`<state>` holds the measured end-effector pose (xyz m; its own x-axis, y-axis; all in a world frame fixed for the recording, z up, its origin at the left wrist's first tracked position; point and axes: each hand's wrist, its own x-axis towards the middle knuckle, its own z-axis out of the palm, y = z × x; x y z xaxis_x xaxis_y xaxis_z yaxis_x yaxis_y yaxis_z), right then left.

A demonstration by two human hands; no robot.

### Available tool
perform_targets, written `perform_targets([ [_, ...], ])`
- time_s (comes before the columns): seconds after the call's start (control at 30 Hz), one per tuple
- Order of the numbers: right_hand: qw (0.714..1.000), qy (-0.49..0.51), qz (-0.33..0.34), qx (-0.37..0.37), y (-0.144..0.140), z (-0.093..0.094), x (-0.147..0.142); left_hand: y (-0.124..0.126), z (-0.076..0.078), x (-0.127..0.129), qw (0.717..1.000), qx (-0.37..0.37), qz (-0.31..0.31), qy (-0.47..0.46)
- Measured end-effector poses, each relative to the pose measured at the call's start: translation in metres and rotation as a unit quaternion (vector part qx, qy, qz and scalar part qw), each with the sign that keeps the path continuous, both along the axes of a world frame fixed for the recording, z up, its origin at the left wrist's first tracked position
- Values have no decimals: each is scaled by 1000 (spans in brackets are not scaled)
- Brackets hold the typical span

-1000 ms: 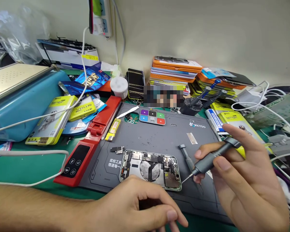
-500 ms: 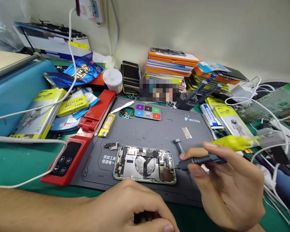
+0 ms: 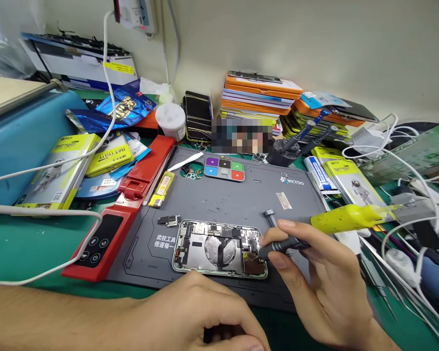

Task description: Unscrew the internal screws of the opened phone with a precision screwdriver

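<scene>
My right hand pinches a dark grey screwdriver between thumb and fingers. Its tip points left at the lower right part of an opened phone, over a dark brown block; exact contact is too small to tell. The phone lies face up with its inner parts exposed. My left hand rests curled at the phone's near edge. Its fingertips are partly cut off by the frame, and anything inside them is hidden. A small grey bolt-shaped tool lies just beyond my right fingers.
The phone sits on a grey work mat. A small metal part, a yellow-wrapped battery and a coloured-square tray lie on it. A red clamp-like device borders the left; a yellow tube is behind my right hand.
My right hand has moved left with the screwdriver, closer over the phone's right end. More of the yellow tube shows behind it. My left hand and the phone have stayed in place.
</scene>
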<state>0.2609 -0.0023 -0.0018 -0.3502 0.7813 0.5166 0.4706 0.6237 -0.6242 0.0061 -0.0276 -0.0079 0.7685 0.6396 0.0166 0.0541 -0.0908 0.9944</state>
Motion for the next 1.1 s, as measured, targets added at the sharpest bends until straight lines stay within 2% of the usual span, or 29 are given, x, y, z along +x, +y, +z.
perform_targets([
  [0.2, 1000, -18, -12, -6, -2, -1, 4, 0, -1, 0, 1000, -6, 1, -2],
  [0.37, 999, 49, -2, -14, 1, 11, -7, 2, 1, 2, 1000, -21, 10, -4],
  [0.5, 984, 174, -33, -28, 1, 30, -19, 3, 3, 7, 993, -109, 40, -7],
  [0.6, 965, 249, -26, -74, -3, 38, -21, 3, 2, 10, 984, -171, 50, -17],
  [0.67, 961, 256, -5, -101, -6, 40, -20, 1, 0, 12, 978, -197, 63, -35],
  [0.83, 964, 238, 27, -112, -7, 36, -20, -2, -8, 14, 957, -255, 103, -90],
  [0.97, 962, 238, 35, -126, -6, 34, -21, -4, -7, 17, 930, -321, 134, -120],
  [1.1, 964, 230, 38, -127, -6, 34, -21, -4, -4, 18, 918, -347, 136, -139],
])
